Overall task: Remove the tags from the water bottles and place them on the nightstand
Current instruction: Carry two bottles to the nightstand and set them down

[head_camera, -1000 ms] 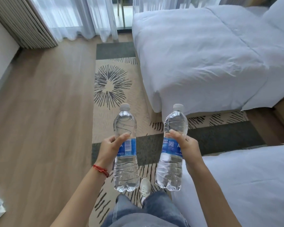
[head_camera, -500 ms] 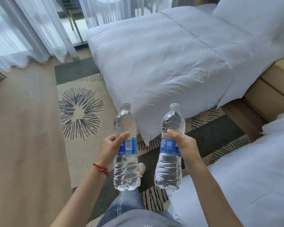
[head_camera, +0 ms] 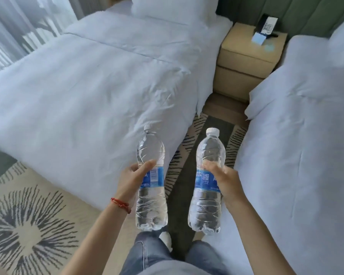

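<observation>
Over on the far left, sheer curtains hang by the window, and below them a pale rug with a dark starburst pattern covers the floor. Next comes the left bed, white duvet rumpled, a pillow at its head.

Now the left hand, a red string bracelet at its wrist, is wrapped around the left bottle, thumb laid across the front just above the blue label, fingers curled round the back. The bottle stands upright in the air, white cap up, barcode facing the camera, and it hangs over the corner of the left bed.

Below, between the arms, blue jeans and a white shoe show.

Just beside it, apart and not touching, the right bottle is upright too, with its own blue label showing a square code. The right hand grips it from the right side, thumb over the top edge of the label, fingers hidden behind. It hovers above the dark strip of rug in the aisle.

Farther ahead up that aisle, well apart from both bottles, sits the tan nightstand, wedged between the two beds, against a green padded headboard. On its worktop stand a dark card holder and a pale blue pad.

Far right, the right bed, white too.
</observation>
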A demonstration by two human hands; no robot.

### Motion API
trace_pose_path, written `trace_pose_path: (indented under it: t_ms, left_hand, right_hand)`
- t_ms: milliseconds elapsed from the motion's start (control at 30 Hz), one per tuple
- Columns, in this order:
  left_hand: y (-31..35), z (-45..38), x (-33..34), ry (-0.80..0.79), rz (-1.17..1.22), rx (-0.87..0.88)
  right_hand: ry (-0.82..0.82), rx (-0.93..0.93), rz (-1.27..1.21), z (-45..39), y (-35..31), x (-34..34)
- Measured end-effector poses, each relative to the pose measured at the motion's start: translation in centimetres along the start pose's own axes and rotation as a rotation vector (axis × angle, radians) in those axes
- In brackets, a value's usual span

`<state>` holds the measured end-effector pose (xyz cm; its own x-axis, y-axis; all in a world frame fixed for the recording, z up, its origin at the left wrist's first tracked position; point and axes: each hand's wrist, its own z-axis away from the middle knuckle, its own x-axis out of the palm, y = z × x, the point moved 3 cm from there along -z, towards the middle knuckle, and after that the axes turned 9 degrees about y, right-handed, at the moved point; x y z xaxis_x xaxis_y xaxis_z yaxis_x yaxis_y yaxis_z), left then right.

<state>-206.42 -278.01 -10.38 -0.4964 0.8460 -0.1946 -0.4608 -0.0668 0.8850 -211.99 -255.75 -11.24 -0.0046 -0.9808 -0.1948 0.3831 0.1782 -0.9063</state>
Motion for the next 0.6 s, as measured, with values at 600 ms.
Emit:
trace_pose_path:
  t_ms: [600]
  left_hand:
    - [10.7, -18.2, 26.7, -0.336, -0.189, 0.064]
  right_hand:
    - [0.373, 0.118, -0.054, -23.2, -5.9, -12.0]
